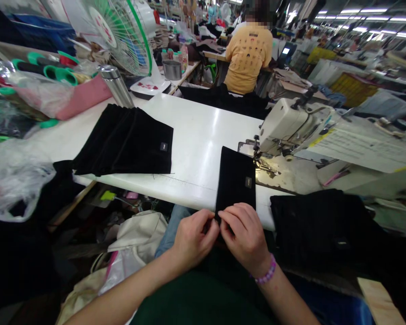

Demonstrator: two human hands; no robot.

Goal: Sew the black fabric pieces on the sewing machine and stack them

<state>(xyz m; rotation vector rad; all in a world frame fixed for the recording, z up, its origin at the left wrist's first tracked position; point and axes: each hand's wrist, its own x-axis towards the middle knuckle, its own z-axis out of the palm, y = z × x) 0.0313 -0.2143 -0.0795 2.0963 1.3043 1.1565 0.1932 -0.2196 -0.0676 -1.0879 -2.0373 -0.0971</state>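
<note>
A black fabric piece [235, 176] with a small label lies over the front edge of the white table, its far right side close to the sewing machine's needle area. My left hand [196, 234] is closed in a pinch on the near left corner of this cloth. Beside it, my right hand [245, 232], with a purple bead bracelet at the wrist, pinches the same edge. The fingertips of both hands almost meet. To the left rests a stack of black fabric pieces [128, 140], the top one labelled. More black fabric [321, 221] is piled at the right.
The sewing machine [287, 126] stands at the right of the white table [192, 135]. At the back left are a fan [122, 36] and a steel flask [117, 85]. Thread cones [54, 72] and a plastic bag [16, 176] lie far left. A person in yellow [248, 54] sits ahead.
</note>
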